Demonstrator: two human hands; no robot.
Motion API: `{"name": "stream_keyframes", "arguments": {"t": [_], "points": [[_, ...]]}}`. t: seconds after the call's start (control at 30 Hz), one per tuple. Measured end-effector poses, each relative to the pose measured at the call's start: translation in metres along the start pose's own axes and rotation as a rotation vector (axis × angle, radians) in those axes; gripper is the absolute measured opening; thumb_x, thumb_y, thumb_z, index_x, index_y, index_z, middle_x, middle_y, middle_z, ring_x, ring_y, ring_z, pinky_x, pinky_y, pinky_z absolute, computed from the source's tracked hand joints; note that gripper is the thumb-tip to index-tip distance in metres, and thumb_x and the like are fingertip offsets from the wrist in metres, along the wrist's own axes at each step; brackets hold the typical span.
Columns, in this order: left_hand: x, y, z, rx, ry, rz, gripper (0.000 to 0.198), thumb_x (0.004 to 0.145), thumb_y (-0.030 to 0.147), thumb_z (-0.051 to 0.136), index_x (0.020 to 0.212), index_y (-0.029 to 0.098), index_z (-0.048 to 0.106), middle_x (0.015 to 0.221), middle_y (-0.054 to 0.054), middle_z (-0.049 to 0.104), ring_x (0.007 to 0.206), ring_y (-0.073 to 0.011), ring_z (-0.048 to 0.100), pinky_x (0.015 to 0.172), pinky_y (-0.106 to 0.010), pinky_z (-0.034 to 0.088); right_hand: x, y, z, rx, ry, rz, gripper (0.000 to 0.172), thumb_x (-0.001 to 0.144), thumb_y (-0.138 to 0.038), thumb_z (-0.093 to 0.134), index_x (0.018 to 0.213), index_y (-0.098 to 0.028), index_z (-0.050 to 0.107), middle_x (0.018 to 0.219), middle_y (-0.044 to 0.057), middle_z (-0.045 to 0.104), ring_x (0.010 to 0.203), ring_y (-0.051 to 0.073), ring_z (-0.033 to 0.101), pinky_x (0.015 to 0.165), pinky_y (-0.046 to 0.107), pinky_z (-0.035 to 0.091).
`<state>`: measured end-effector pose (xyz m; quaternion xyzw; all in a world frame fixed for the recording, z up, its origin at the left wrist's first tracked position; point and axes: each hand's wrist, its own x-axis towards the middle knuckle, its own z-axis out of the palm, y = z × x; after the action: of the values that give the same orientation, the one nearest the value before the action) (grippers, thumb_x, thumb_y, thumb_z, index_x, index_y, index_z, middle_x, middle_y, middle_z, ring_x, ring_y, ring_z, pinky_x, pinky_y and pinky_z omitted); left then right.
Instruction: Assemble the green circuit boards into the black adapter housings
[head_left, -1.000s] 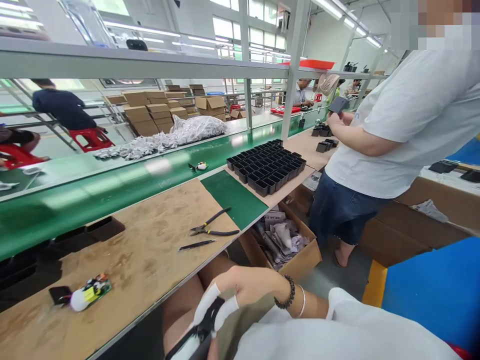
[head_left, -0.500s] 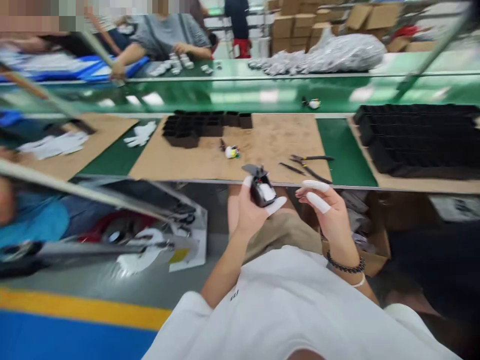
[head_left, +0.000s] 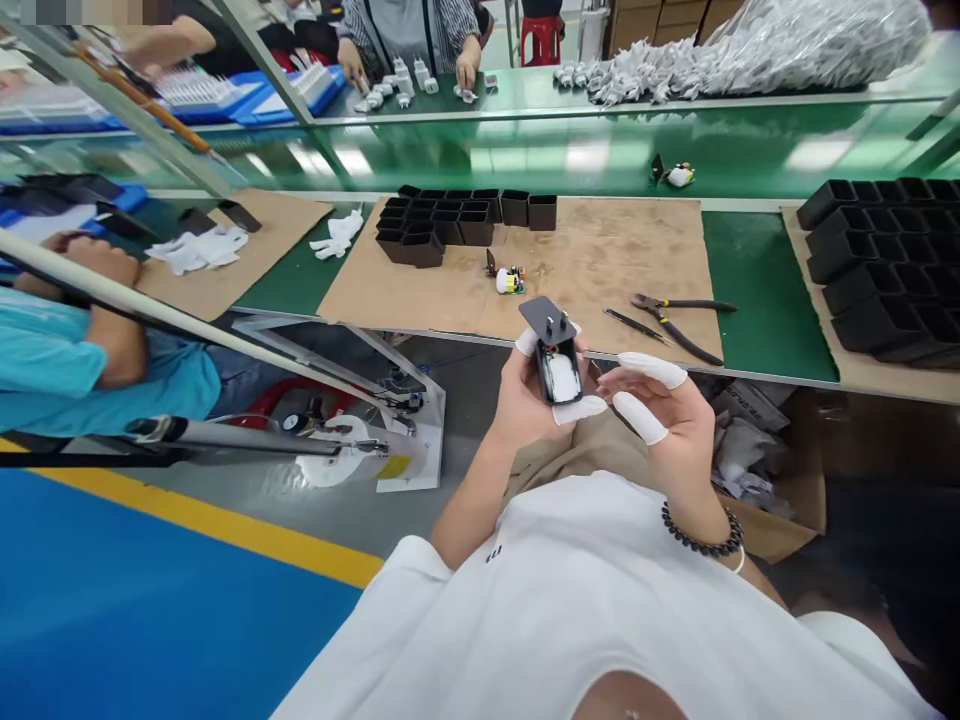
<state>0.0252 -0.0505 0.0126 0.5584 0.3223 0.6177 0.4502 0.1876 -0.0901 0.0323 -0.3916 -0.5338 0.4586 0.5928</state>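
My left hand (head_left: 525,400) wraps round a small black plug adapter housing (head_left: 559,370), held over the table's near edge. Its flat lid (head_left: 545,318), bearing two metal prongs, is tipped up at the far end, and a white block shows inside. To the right hovers my right hand (head_left: 660,410), fingers bent, with thumb and forefinger apart; a thin dark line runs by the fingertips, too fine to identify. White finger cots cover some fingertips on both hands. Beyond lies a small circuit assembly (head_left: 510,279) on the brown board (head_left: 600,250).
Pliers (head_left: 667,312) and a slim black tool (head_left: 636,326) lie near the front edge. Black housings (head_left: 435,225) stand behind, more (head_left: 892,270) at right. Another circuit assembly (head_left: 679,175) sits on the green belt (head_left: 540,150). Co-workers sit at left and across.
My view has shifted left and sharpened. The housing in my left hand now faces me with its pronged lid more visible. My right hand stays close beside it.
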Motion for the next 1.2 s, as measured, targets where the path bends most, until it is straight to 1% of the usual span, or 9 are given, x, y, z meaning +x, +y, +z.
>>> {"name": "stream_keyframes", "arguments": {"t": [0.2, 0.37, 0.43, 0.53, 0.67, 0.8, 0.9, 1.0, 1.2], "points": [[0.003, 0.000, 0.001, 0.066, 0.112, 0.008, 0.085, 0.060, 0.054, 0.096, 0.129, 0.024, 0.057, 0.108, -0.008, 0.070, 0.096, -0.0220, 0.070, 0.088, -0.037, 0.060, 0.001, 0.011, 0.006, 0.029, -0.063, -0.026, 0.033, 0.092, -0.025, 0.073, 0.125, -0.028, 0.069, 0.114, 0.005, 0.078, 0.104, 0.019, 0.075, 0.092, 0.036, 0.064], [0.003, -0.009, 0.003, 0.240, 0.084, -0.064, 0.081, 0.067, 0.046, 0.093, 0.135, 0.024, 0.055, 0.120, -0.010, 0.068, 0.105, -0.0241, 0.069, 0.094, -0.038, 0.057, 0.008, 0.019, 0.019, -0.114, -0.030, -0.043, 0.056, 0.082, -0.035, 0.083, 0.134, -0.024, 0.065, 0.133, 0.011, 0.072, 0.117, 0.025, 0.071, 0.104, 0.043, 0.060], [0.005, -0.009, 0.002, 0.416, 0.100, -0.042, 0.079, 0.072, 0.034, 0.089, 0.140, 0.025, 0.051, 0.126, -0.010, 0.063, 0.112, -0.0240, 0.065, 0.101, -0.039, 0.054, 0.018, 0.025, 0.023, -0.097, 0.026, 0.042, 0.057, 0.078, -0.036, 0.085, 0.130, -0.022, 0.067, 0.132, 0.011, 0.073, 0.117, 0.025, 0.071, 0.104, 0.042, 0.060], [0.009, -0.004, 0.000, 0.636, 0.140, 0.075, 0.082, 0.073, 0.022, 0.086, 0.145, 0.025, 0.046, 0.133, -0.011, 0.056, 0.121, -0.0244, 0.060, 0.108, -0.040, 0.050, 0.037, 0.037, 0.022, 0.201, -0.011, 0.314, 0.044, 0.076, -0.034, 0.080, 0.118, -0.022, 0.071, 0.116, 0.007, 0.079, 0.103, 0.022, 0.076, 0.090, 0.036, 0.065], [0.018, 0.005, -0.003, 0.680, 0.089, 0.148, 0.068, 0.075, 0.027, 0.087, 0.135, 0.023, 0.055, 0.129, -0.009, 0.060, 0.120, -0.0242, 0.062, 0.102, -0.037, 0.054, 0.057, 0.050, 0.015, 0.660, -0.208, 0.744, 0.017, 0.077, -0.027, 0.066, 0.091, -0.020, 0.073, 0.088, 0.002, 0.079, 0.075, 0.015, 0.074, 0.071, 0.029, 0.065], [0.026, 0.007, -0.003, 0.613, 0.077, 0.065, 0.065, 0.075, 0.036, 0.089, 0.131, 0.022, 0.059, 0.123, -0.008, 0.063, 0.109, -0.0222, 0.065, 0.085, -0.030, 0.057, 0.061, 0.059, 0.015, 1.010, -0.240, 1.057, 0.021, 0.083, -0.022, 0.058, 0.096, -0.018, 0.074, 0.090, 0.001, 0.080, 0.077, 0.009, 0.072, 0.077, 0.019, 0.061], [0.027, 0.005, -0.002, 0.605, 0.110, 0.034, 0.065, 0.074, 0.045, 0.090, 0.129, 0.024, 0.063, 0.117, -0.007, 0.062, 0.103, -0.0215, 0.066, 0.081, -0.030, 0.057, 0.058, 0.063, 0.017, 1.127, -0.258, 1.147, 0.023, 0.088, -0.024, 0.054, 0.099, -0.019, 0.073, 0.092, 0.000, 0.080, 0.078, 0.008, 0.072, 0.079, 0.018, 0.060], [0.025, 0.004, -0.001, 0.560, 0.142, 0.024, 0.067, 0.071, 0.050, 0.091, 0.128, 0.024, 0.065, 0.112, -0.005, 0.062, 0.100, -0.0210, 0.066, 0.081, -0.030, 0.058, 0.057, 0.063, 0.018, 1.105, -0.239, 1.170, 0.023, 0.089, -0.026, 0.053, 0.100, -0.022, 0.072, 0.095, -0.001, 0.080, 0.079, 0.009, 0.072, 0.081, 0.021, 0.061], [0.028, 0.005, -0.003, 0.373, 0.142, -0.079, 0.064, 0.071, 0.046, 0.092, 0.126, 0.025, 0.067, 0.111, -0.004, 0.064, 0.101, -0.0204, 0.068, 0.083, -0.028, 0.060, 0.056, 0.055, 0.018, 0.927, -0.248, 1.076, 0.021, 0.077, -0.033, 0.071, 0.096, -0.025, 0.070, 0.091, -0.002, 0.078, 0.078, 0.013, 0.071, 0.081, 0.029, 0.064]]}}
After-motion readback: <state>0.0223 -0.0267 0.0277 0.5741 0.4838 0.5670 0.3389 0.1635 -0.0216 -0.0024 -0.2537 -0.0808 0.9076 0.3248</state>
